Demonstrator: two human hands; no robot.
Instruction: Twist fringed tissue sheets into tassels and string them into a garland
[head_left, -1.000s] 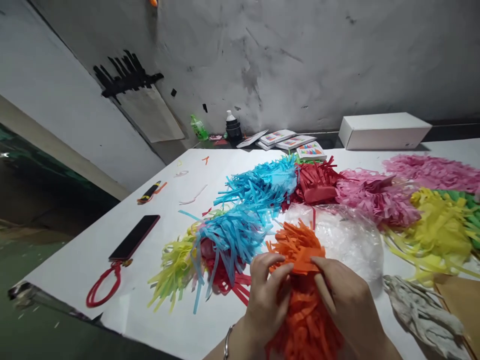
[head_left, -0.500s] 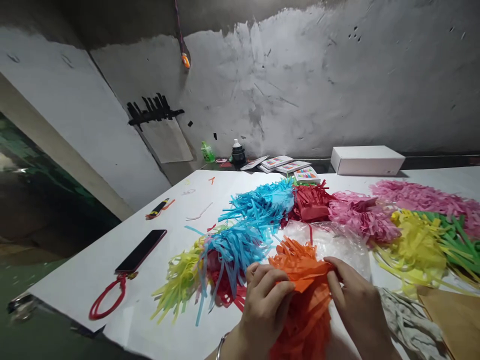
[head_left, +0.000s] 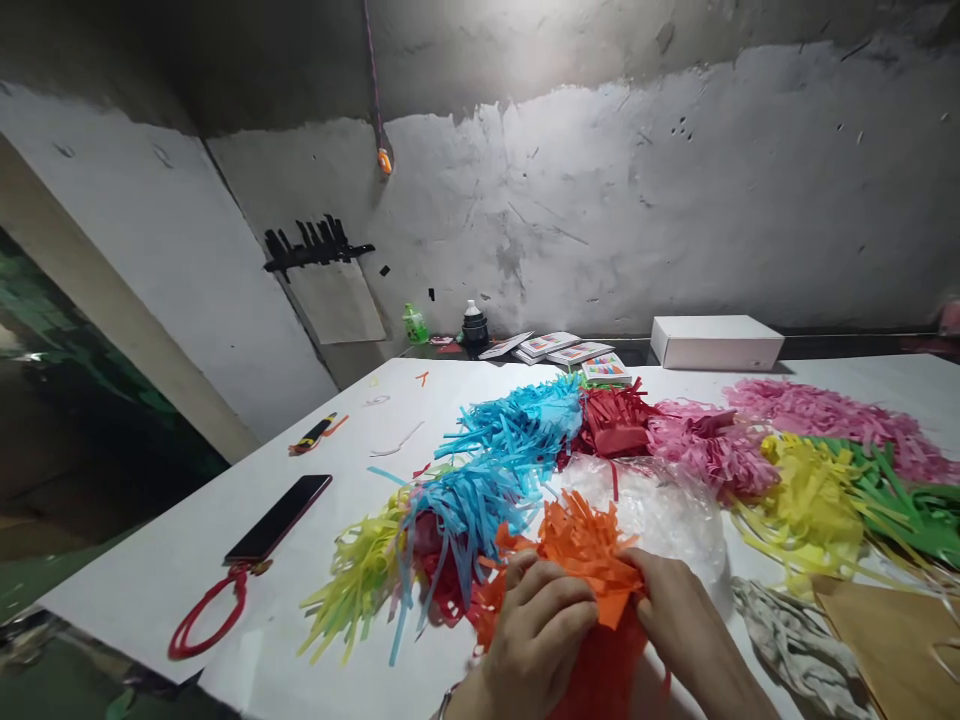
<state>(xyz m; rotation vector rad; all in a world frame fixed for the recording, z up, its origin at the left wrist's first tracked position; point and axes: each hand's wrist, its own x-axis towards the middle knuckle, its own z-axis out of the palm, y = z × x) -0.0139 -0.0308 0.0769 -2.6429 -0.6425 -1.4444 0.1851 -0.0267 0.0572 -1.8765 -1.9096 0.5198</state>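
Note:
A bundle of orange fringed paper (head_left: 589,548) lies at the near edge of the white table. My left hand (head_left: 536,635) grips its left side with the fingers curled over the paper. On the right side, my right hand (head_left: 679,615) pinches the orange paper between thumb and fingers; some fingertips are hidden behind it. Blue fringes (head_left: 469,500) and yellow-green fringes (head_left: 360,560) lie left of my hands, with dark red paper partly beneath the blue. Crumpled clear plastic (head_left: 652,500) sits just beyond the orange bundle.
A phone (head_left: 279,518) with a red cord and a yellow-black cutter (head_left: 313,434) lie left. Red (head_left: 615,420), pink (head_left: 709,445), yellow (head_left: 806,500) and green fringes (head_left: 911,510) spread right. Also there: a grey cloth (head_left: 795,640), brown paper (head_left: 892,640), a white box (head_left: 712,343).
Both hands have drawn closer together on the orange paper. Orange strips now spread out beyond and left of my left hand. The camera view has tilted up slightly.

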